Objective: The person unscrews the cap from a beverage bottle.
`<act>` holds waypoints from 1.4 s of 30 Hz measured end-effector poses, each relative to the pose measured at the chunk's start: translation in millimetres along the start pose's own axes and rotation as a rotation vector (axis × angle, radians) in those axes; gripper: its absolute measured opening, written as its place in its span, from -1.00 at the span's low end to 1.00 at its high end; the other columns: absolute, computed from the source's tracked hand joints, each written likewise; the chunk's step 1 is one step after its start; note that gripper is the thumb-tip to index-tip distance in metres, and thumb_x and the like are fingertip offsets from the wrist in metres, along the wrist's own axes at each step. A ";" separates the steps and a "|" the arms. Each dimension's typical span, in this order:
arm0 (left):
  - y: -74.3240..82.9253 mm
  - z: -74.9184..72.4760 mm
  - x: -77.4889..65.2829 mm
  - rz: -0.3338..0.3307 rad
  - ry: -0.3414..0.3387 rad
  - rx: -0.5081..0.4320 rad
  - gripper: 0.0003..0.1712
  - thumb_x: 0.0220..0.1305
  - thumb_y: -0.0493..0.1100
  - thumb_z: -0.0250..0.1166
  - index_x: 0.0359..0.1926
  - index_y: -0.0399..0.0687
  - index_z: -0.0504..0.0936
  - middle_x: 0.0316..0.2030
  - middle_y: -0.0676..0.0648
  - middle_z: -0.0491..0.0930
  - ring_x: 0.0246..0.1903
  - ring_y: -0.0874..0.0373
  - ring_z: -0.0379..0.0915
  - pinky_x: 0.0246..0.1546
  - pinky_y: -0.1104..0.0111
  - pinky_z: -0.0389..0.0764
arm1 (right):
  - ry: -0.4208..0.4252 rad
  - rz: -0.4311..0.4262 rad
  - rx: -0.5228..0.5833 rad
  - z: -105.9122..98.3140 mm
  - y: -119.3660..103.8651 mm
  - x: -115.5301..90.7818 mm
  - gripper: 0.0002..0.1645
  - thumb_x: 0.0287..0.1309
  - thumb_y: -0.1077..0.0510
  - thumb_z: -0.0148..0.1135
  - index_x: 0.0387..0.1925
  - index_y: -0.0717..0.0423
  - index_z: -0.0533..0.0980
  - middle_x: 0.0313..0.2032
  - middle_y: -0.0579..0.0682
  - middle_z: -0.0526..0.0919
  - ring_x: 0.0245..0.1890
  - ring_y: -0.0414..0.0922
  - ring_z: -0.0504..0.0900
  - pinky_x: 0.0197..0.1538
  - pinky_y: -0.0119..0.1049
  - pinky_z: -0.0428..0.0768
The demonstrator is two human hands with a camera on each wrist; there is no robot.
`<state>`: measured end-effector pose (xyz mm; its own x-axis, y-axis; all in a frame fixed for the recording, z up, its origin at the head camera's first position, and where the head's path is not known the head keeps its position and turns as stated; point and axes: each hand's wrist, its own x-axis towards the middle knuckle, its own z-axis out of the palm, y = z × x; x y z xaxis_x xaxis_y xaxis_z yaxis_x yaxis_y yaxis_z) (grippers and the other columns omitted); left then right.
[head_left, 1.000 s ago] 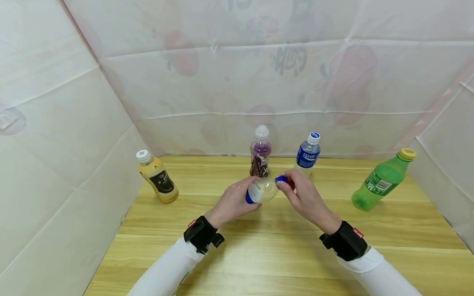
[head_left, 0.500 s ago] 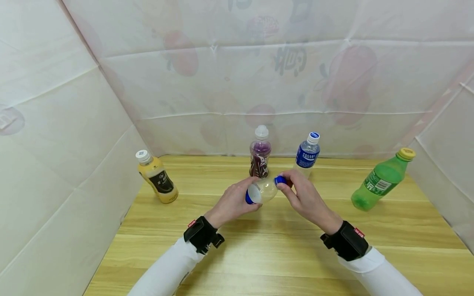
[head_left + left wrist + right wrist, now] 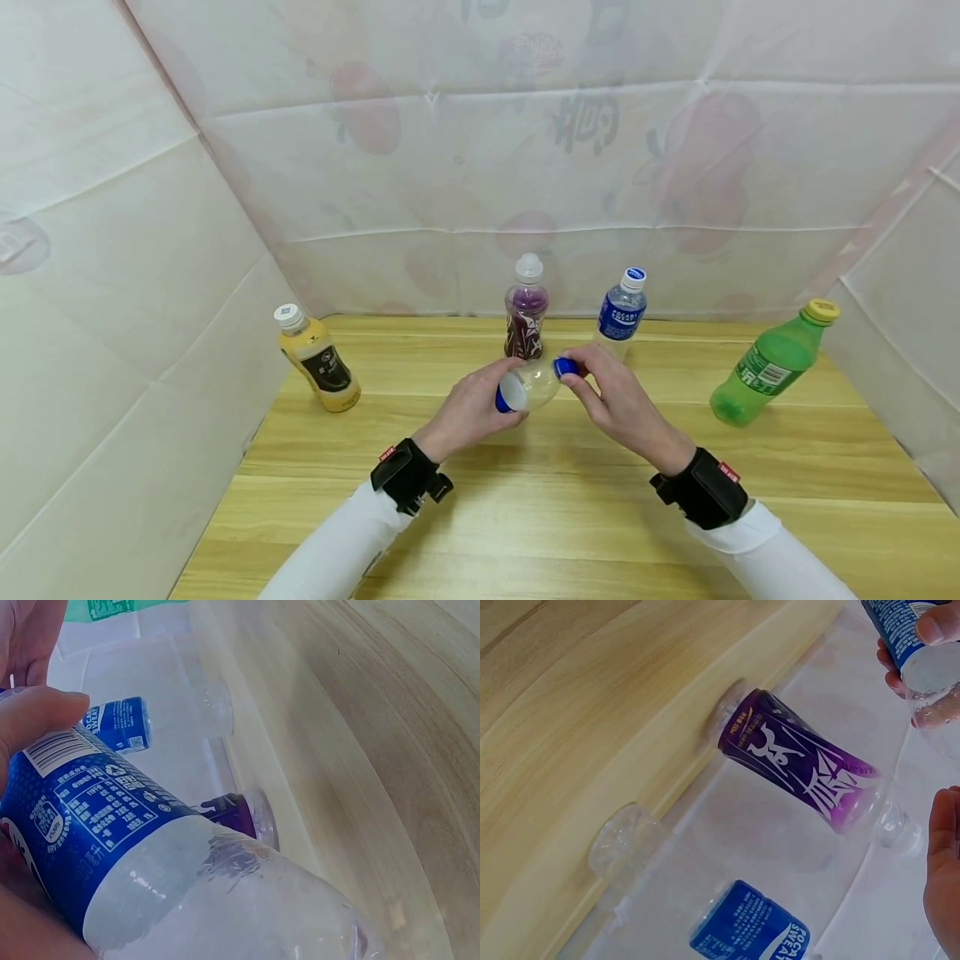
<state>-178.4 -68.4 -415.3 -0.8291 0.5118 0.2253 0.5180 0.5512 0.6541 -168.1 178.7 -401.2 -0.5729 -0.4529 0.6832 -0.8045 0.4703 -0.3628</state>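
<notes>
Gripping the clear bottle [image 3: 538,385] by its blue label [image 3: 97,810], my left hand [image 3: 468,408] has its thumb curled round the wide part. I think I hold it there because a fat middle is easy to grab and won't spin much. My right hand [image 3: 622,402] pinches the blue cap [image 3: 566,367] with thumb and fingers, since a small round thing seems best held that way. The cap is at the bottle's top, but I cannot tell if it is tight or loose. The bottle leans with its top toward my right hand, which likely makes the cap easier to reach. I can't tell if its bottom touches the table [image 3: 540,517]. The purple bottle [image 3: 527,315] and Pocari bottle [image 3: 622,314] stand just past my hands. The yellow bottle [image 3: 321,367] is far to my left and the green bottle [image 3: 772,362] far to my right, so maybe my arms have room.
</notes>
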 end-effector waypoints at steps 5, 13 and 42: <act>-2.5 0.7 0.5 0.010 0.006 0.011 -0.20 0.14 -0.20 0.59 0.37 -0.11 0.44 0.17 -0.23 0.62 0.04 -0.06 0.60 0.02 0.06 0.65 | -0.009 0.001 0.011 0.3 0.3 -0.8 -0.71 0.42 0.28 0.22 0.10 0.30 0.49 -0.13 0.01 0.59 -0.17 -0.16 0.53 -0.10 -0.40 0.55; -4.5 1.1 0.9 0.013 0.013 0.031 -0.20 0.13 -0.19 0.59 0.37 -0.12 0.44 0.17 -0.23 0.61 0.04 -0.07 0.60 0.02 0.06 0.66 | -0.016 -0.015 0.021 0.4 -0.9 0.0 -0.50 0.16 0.55 0.33 0.13 0.30 0.48 -0.06 0.05 0.59 -0.10 -0.11 0.57 -0.06 -0.28 0.63; -7.5 9.4 2.0 0.148 0.214 0.403 -0.09 0.02 -0.11 0.67 0.34 -0.18 0.42 0.02 -0.16 0.66 -0.07 -0.02 0.62 -0.05 0.12 0.67 | 0.075 0.288 -0.032 3.5 -8.6 5.6 -0.73 0.28 0.28 0.41 -0.03 0.30 0.60 -0.33 -0.03 0.70 -0.39 -0.21 0.63 -0.35 -0.35 0.63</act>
<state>-182.0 -65.3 -426.6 -0.7430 0.4804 0.4661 0.6391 0.7159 0.2811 -164.9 169.5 -396.4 -0.7625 -0.2405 0.6007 -0.6046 0.5955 -0.5290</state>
